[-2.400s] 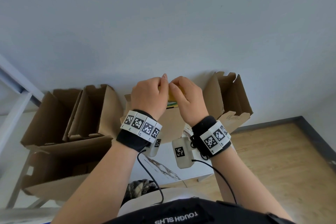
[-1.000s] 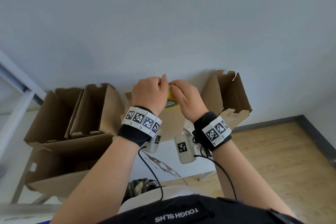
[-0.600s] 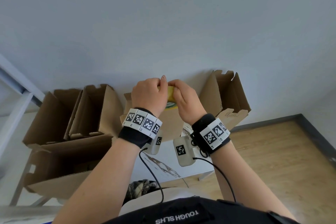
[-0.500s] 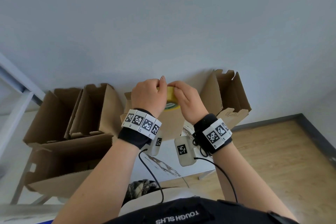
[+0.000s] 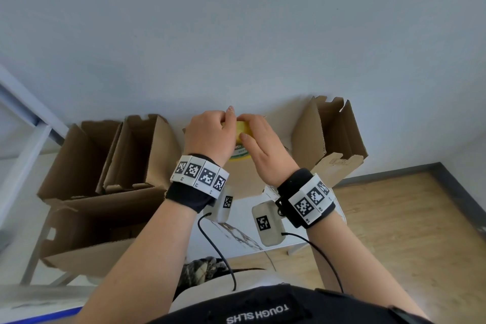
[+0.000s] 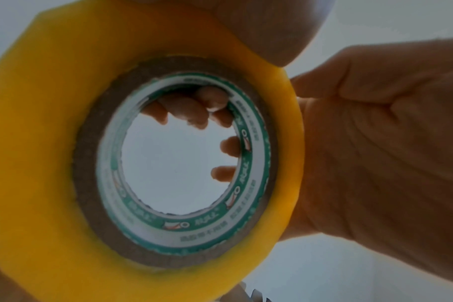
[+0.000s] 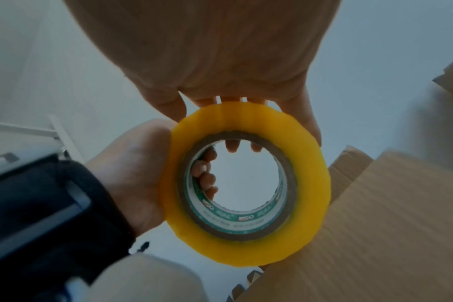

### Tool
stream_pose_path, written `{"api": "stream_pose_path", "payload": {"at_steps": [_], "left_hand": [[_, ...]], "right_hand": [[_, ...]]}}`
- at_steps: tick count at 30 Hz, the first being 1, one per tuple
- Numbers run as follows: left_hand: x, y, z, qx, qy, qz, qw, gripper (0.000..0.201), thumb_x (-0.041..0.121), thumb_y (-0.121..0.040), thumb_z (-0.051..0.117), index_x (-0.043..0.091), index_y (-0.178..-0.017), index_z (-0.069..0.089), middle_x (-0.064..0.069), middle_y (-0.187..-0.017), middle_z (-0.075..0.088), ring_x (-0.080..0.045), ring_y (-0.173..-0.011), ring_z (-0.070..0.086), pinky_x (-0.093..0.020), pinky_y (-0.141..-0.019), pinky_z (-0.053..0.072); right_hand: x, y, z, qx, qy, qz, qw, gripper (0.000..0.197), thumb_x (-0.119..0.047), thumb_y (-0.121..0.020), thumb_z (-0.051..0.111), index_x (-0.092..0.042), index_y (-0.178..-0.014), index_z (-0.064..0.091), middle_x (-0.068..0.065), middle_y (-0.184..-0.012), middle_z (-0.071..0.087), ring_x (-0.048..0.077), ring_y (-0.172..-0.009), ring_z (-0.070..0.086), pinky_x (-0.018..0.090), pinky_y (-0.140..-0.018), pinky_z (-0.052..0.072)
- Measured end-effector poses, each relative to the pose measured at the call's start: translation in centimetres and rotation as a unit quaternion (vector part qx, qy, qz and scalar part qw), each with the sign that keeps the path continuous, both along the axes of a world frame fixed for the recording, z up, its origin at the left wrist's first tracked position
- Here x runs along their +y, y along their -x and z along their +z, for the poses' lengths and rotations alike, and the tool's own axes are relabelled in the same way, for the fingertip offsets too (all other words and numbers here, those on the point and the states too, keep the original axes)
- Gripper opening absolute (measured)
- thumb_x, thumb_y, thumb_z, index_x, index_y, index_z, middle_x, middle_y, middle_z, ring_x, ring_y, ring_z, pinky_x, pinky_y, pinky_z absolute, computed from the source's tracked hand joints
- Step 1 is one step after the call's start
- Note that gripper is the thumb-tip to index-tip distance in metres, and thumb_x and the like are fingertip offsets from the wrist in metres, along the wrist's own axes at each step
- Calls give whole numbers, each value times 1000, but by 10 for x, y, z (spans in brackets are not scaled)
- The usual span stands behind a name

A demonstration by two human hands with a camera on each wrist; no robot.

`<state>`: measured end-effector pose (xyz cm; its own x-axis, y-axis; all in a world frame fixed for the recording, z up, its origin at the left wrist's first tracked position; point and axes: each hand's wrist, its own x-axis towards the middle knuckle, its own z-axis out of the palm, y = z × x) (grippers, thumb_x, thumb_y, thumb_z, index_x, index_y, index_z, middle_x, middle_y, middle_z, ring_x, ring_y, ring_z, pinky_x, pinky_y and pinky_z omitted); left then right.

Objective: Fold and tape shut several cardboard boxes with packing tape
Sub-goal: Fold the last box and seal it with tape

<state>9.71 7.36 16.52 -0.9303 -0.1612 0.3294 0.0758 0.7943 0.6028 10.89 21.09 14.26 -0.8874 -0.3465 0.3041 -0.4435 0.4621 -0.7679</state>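
A roll of yellow packing tape point(image 5: 240, 139) with a brown core and a green-and-white printed liner is held up between both hands, above a brown cardboard box point(image 5: 244, 179). My left hand point(image 5: 226, 123) grips the roll point(image 6: 52, 143) from the left, its fingers point(image 7: 204, 173) curled over the far side and showing through the core. My right hand point(image 5: 247, 126) holds the roll point(image 7: 246, 255) from the right, fingertips point(image 7: 232, 147) reaching over the rim. No loose tape end can be seen.
Open cardboard boxes stand around: two at the back left point(image 5: 79, 160) point(image 5: 139, 152), a larger one at the front left point(image 5: 105, 218), one at the right point(image 5: 328, 139). A white table point(image 5: 236, 234) lies below, the grey wall behind, wooden floor point(image 5: 394, 231) at right.
Both hands stay in place on the roll. My right fingers have shifted along its rim and the roll has turned a little, showing more of its yellow edge.
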Motion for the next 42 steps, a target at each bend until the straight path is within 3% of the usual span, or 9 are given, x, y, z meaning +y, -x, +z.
{"api": "stream_pose_path", "payload": {"at_steps": [4, 7, 13, 18, 23, 28, 32, 38, 42], "left_hand": [[-1, 2, 2, 0, -5, 1, 1000, 56, 37, -102, 43, 20, -49, 42, 5, -48, 46, -13, -49, 46, -30, -55, 29], [-1, 2, 1, 1, -8, -2, 1000, 55, 37, -102, 43, 17, -51, 47, 4, -48, 48, -16, -51, 49, -30, -54, 31], [-3, 2, 2, -3, -2, 2, 1000, 55, 36, -103, 42, 19, -50, 42, 2, -49, 47, -23, -53, 49, -30, -56, 30], [-2, 2, 9, -2, -1, 2, 1000, 55, 36, -103, 41, 20, -50, 41, 4, -50, 45, -24, -56, 49, -31, -58, 31], [-1, 2, 10, 1, 0, 2, 1000, 56, 37, -103, 42, 20, -50, 40, 4, -50, 45, -27, -58, 51, -32, -58, 31], [-2, 1, 13, 2, -4, 6, 1000, 56, 35, -103, 42, 20, -50, 41, 4, -49, 46, -17, -51, 46, -30, -57, 28], [-3, 3, 12, -1, 4, 7, 1000, 56, 36, -103, 42, 19, -49, 41, 3, -49, 45, -19, -52, 46, -31, -55, 26], [-3, 4, 11, 4, 4, 11, 1000, 56, 36, -103, 42, 19, -50, 43, 3, -49, 46, -13, -50, 45, -30, -51, 25], [-3, 4, 9, 7, 7, 10, 1000, 56, 36, -103, 42, 19, -50, 42, 2, -49, 46, -19, -51, 47, -30, -51, 26]], "right_hand": [[-3, 0, 1, 23, -14, 8, 1000, 54, -36, -93, 24, -5, -131, 47, 7, -115, 51, 21, -108, 46, 33, -95, 38], [-4, 1, 1, 38, -19, 5, 999, 54, -34, -92, 24, -4, -130, 47, 6, -114, 50, 20, -106, 45, 30, -94, 37], [-2, 0, -3, 42, 10, -9, 999, 54, -27, -86, 24, -1, -125, 51, 0, -108, 50, 13, -96, 46, 22, -81, 34], [-4, 2, -1, 23, 19, -36, 999, 42, -36, -96, 41, -9, -126, 53, 1, -113, 57, 16, -103, 52, 29, -88, 42], [-1, 2, 0, 37, 21, -31, 999, 40, -31, -97, 43, -8, -127, 52, 2, -113, 56, 18, -101, 52, 27, -85, 39], [-3, 1, 2, 58, 5, 0, 998, 36, -20, -100, 38, -3, -129, 49, 5, -113, 52, 17, -104, 47, 25, -90, 36], [-3, 3, 4, 66, -5, 15, 998, 33, -16, -99, 37, -2, -126, 49, 7, -108, 52, 18, -99, 46, 25, -88, 36], [-2, 5, 5, 78, -11, 18, 997, 34, -10, -97, 36, -1, -126, 49, 9, -108, 52, 20, -97, 47, 22, -86, 35], [1, 7, 2, 83, -12, 17, 996, 38, -8, -91, 34, 0, -125, 51, 10, -109, 55, 20, -95, 48, 22, -82, 35]]}}
